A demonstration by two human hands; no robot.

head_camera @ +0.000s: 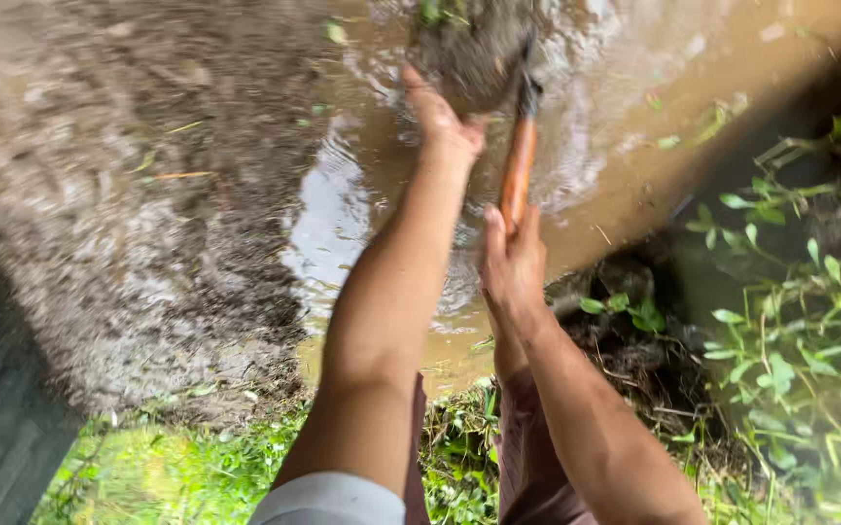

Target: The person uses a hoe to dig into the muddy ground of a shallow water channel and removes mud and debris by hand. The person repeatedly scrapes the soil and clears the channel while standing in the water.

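While the head view looks down on muddy water point(625, 165), the right hand point(512, 261) is wrapped tight around the orange handle point(519, 165) of a digging tool. Its blade, at 12 o'clock, carries a mud load point(469, 49) that the left hand point(445, 122) presses with flat fingers. A grey mud heap point(129, 194) lies at 9 o'clock; much mud remains submerged, by appearance.

Muddy brown water point(634, 146) fills a channel across the upper middle of the view, its surface rippled and reflecting light. A grey, mud-covered bank point(119, 214) occupies the left side. Green leafy weeds point(790, 331) grow along the right edge. Short grass point(197, 467) covers the lower edge. Dark roots and soil point(644, 360) line the right bank, beside the water.
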